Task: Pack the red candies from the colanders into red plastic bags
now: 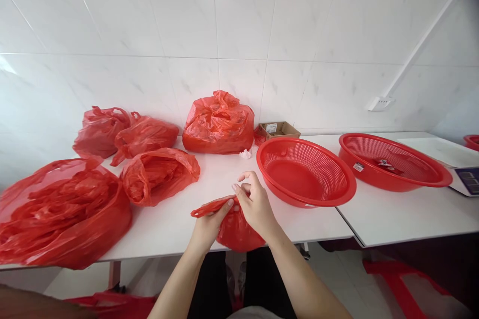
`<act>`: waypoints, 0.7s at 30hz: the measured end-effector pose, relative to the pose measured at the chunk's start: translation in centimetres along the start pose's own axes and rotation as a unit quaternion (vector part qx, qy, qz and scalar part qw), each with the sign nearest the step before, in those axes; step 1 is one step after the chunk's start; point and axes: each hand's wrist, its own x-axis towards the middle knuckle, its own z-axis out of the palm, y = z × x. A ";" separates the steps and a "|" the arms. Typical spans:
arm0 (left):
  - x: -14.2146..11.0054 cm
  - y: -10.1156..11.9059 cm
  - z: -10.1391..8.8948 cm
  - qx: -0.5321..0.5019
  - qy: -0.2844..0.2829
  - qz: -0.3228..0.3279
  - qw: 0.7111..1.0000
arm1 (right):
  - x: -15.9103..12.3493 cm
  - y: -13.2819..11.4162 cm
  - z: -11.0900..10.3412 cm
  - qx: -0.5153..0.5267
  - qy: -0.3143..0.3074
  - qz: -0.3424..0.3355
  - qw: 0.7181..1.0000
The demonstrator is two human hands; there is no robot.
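A small red plastic bag (pixel 239 232) hangs at the table's front edge, right in front of me. My left hand (pixel 209 227) is closed on its gathered top, thumb uppermost, and a strip of the bag sticks out past the fingers to the left. Just above the bag's neck, my right hand (pixel 256 207) is raised with bent fingers. Its thumb and index fingertips are apart, and nothing shows between them. The heel of this hand is close against the bag; I cannot tell whether it touches. What the bag contains is hidden.
Left stand a large open red bag (pixel 63 214) and several smaller ones; a full red bag (pixel 219 127) leans near the wall. Right are a red basket (pixel 307 172), another basket (pixel 392 162) with small items, a cardboard box (pixel 279 130) and a scale (pixel 467 182).
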 end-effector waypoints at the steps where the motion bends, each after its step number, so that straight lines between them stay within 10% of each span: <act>1: 0.0 0.3 -0.1 -0.005 -0.010 0.004 1.000 | -0.6 -0.5 -0.2 -0.007 -0.005 -0.008 1.000; 21: 0.0 -0.3 -1.6 -0.015 -0.020 0.004 1.000 | -1.8 7.7 -1.8 0.027 -0.123 0.012 0.992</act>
